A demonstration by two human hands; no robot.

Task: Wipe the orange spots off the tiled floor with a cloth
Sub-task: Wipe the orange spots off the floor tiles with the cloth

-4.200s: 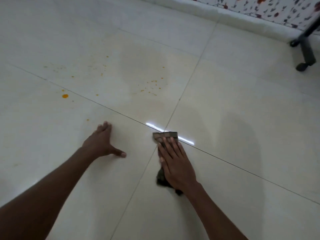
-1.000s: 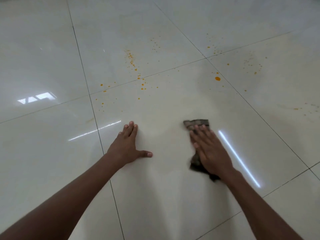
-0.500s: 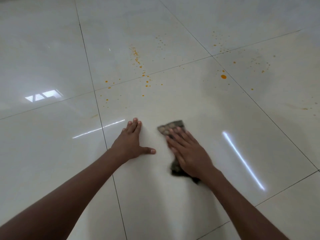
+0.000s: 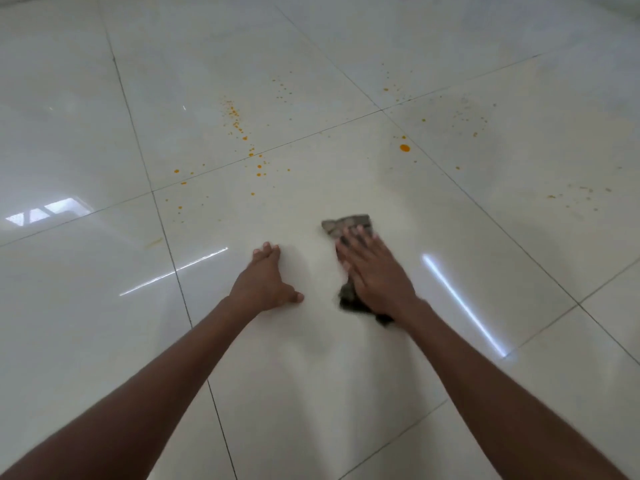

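1. A dark, crumpled cloth (image 4: 348,224) lies on the glossy pale tiled floor (image 4: 346,375), pinned under a person's right hand (image 4: 375,271); only its far end and a scrap near the wrist show, the middle hidden by the palm.
2. The right hand lies flat, fingers straight and pressed onto the cloth; its edges are smeared with blur.
3. The left hand (image 4: 265,280) rests just beside it on the same tile, apart from the cloth, fingers straight and together, thumb out to the side, holding nothing.
4. Beyond both hands, orange spots (image 4: 239,128) scatter across several tiles; one larger drop (image 4: 404,147) sits ahead of the cloth, near a grout line.
5. Fainter specks (image 4: 571,194) toward the right edge are too pale and small to tell clearly.
6. Bright streaks of reflected light (image 4: 464,303) cross the floor on either side of the hands, and a window-shaped glare (image 4: 45,211) marks the left edge.
7. Both bare forearms run out of the frame at the bottom.
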